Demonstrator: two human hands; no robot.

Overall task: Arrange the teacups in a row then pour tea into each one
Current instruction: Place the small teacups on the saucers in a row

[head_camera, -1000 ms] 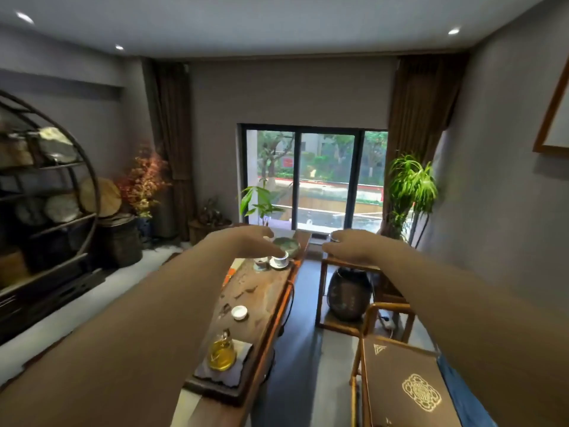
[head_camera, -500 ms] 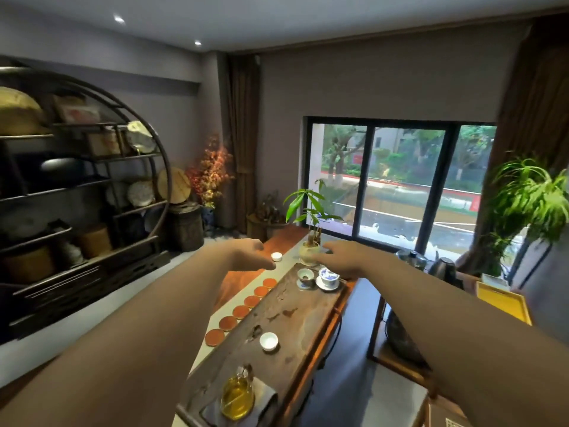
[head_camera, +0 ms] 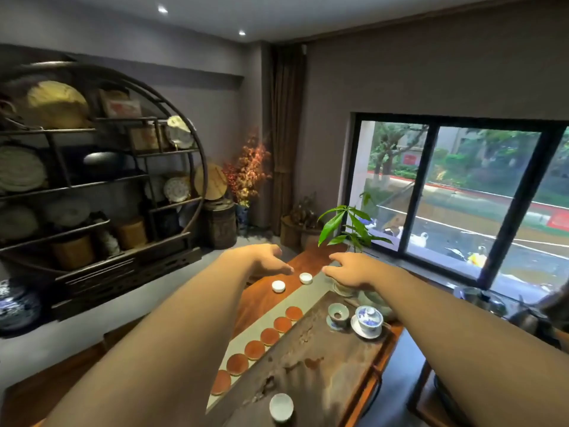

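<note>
Both hands hover empty over two far cups; a hasty reach could tip one

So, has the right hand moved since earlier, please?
Yes: the right hand has reached left and farther away, past the lidded cup toward the far white teacup.

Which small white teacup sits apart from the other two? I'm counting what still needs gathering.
The white teacup at the near end of the dark tea tray; the other two stand together at the far end.
</note>
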